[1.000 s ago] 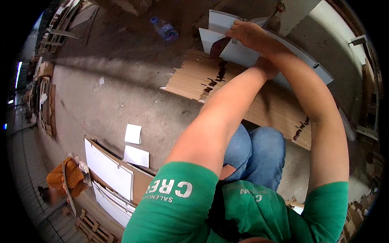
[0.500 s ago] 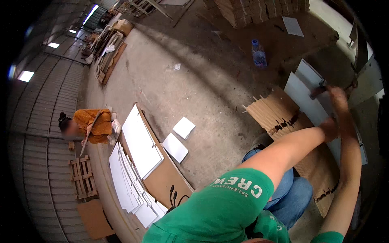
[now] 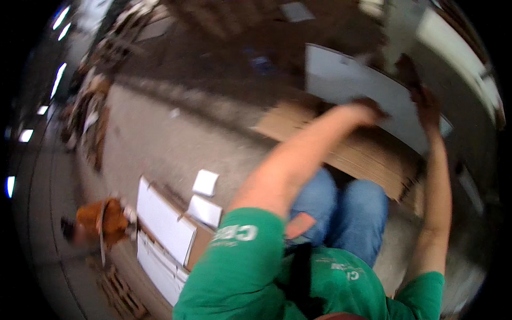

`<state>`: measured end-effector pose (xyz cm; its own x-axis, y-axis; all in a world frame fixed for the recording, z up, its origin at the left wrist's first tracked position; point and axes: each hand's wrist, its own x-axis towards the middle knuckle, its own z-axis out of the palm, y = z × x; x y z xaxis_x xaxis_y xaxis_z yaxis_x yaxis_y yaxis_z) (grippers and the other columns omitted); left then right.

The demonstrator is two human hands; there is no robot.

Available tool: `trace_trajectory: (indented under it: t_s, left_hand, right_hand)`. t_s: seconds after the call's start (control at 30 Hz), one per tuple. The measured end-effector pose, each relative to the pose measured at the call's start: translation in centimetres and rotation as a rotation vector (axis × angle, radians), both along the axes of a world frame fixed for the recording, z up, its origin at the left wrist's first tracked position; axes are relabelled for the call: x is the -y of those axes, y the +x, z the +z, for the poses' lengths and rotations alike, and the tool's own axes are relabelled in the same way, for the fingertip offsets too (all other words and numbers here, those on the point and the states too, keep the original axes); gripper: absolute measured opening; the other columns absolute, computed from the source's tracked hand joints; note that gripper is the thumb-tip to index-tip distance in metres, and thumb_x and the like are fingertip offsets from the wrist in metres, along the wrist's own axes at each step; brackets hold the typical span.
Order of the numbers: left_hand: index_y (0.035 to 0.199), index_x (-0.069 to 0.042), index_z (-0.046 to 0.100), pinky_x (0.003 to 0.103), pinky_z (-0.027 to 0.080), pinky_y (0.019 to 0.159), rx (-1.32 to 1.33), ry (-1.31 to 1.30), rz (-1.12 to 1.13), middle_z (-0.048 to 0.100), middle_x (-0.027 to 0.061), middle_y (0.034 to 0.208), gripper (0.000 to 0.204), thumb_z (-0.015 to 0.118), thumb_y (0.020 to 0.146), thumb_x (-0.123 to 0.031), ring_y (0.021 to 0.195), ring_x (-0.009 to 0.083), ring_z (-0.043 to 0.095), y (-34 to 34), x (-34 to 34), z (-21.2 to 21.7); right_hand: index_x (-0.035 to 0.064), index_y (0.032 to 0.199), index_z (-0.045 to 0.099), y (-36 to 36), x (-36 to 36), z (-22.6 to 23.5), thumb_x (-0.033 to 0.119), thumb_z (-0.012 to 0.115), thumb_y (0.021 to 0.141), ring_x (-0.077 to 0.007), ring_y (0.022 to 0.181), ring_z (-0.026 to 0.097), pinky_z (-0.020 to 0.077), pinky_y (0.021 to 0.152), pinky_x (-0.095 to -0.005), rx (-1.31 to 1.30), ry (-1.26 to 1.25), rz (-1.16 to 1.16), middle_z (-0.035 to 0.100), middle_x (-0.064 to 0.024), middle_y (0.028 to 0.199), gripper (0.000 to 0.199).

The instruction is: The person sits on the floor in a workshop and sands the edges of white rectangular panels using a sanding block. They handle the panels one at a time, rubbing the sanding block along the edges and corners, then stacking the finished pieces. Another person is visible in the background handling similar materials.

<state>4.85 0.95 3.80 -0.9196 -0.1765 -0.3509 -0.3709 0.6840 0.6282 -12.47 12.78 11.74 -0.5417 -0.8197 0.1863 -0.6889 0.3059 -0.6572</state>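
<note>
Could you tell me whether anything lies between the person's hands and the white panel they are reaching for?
Nothing visible does. The left hand and right hand are both already at the white panel, which lies over the cardboard sheet. Motion blur hides the grip itself.

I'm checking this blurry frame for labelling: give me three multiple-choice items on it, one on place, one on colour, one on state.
1. Where does the white panel lie?
A. on cardboard ahead of the knees
B. on a shelf
C. in a box

2. What colour is the shirt?
A. red
B. green
C. white

3. How do the hands stand?
A. both at the panel
B. both in the lap
C. one on the floor

Key: 1 A, cardboard shows under it; 2 B, the sleeves are green; 3 A, left hand and right hand reach it, grip blurred.
</note>
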Motion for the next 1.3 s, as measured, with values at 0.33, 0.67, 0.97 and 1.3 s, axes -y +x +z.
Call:
trace_trajectory:
  t_s: [0.33, 0.67, 0.97, 1.3]
  left_hand:
    - [0.097, -0.008, 0.062, 0.04, 0.044, 0.08, -0.222, -0.274, 1.15, 0.059, 0.0177, 0.096, 0.032, 0.056, 0.076, -0.032, 0.095, 0.033, 0.055, 6.5, 16.4, -0.6]
    - [0.088, 0.005, 0.062, 0.035, 0.042, 0.076, -0.37, -0.062, 1.365, 0.062, 0.0185, 0.092, 0.048, 0.063, 0.074, -0.04, 0.087, 0.0273, 0.057, 5.6, 20.2, -4.7]
    - [0.09, 0.006, 0.06, 0.031, 0.042, 0.075, -0.552, 0.104, 1.325, 0.062, 0.0152, 0.092, 0.041, 0.067, 0.072, -0.03, 0.085, 0.0215, 0.057, 7.4, 17.6, -2.1]
    - [0.091, -0.002, 0.061, 0.031, 0.045, 0.069, -0.262, -0.471, 0.812, 0.063, 0.0133, 0.082, 0.025, 0.054, 0.08, -0.023, 0.076, 0.0219, 0.06, 9.1, 14.8, 2.0]
  right_hand:
    - [0.0077, 0.111, 0.055, 1.1, -17.4, -5.7, 0.016, 0.05, 0.084, -0.0274, 0.101, 0.054, 0.04, 0.085, -0.0327, -0.095, -0.013, -0.501, 0.056, -0.0147, 0.108, 0.029]
    - [0.0064, 0.111, 0.055, 0.5, -17.3, -6.3, 0.018, 0.051, 0.085, -0.0261, 0.1, 0.054, 0.0401, 0.083, -0.0318, -0.103, 0.09, -0.504, 0.057, -0.0146, 0.108, 0.029]
    - [0.0043, 0.105, 0.057, 0.4, -17.1, -6.3, 0.017, 0.055, 0.083, -0.0223, 0.093, 0.056, 0.0413, 0.08, -0.0295, -0.049, -0.167, -0.568, 0.06, -0.0129, 0.102, 0.026]
    - [-0.0006, 0.094, 0.054, -1.6, -17.7, -4.2, 0.011, 0.048, 0.085, -0.0137, 0.067, 0.055, 0.0435, 0.064, -0.0274, 0.563, -0.65, -0.66, 0.061, -0.0076, 0.083, 0.016]
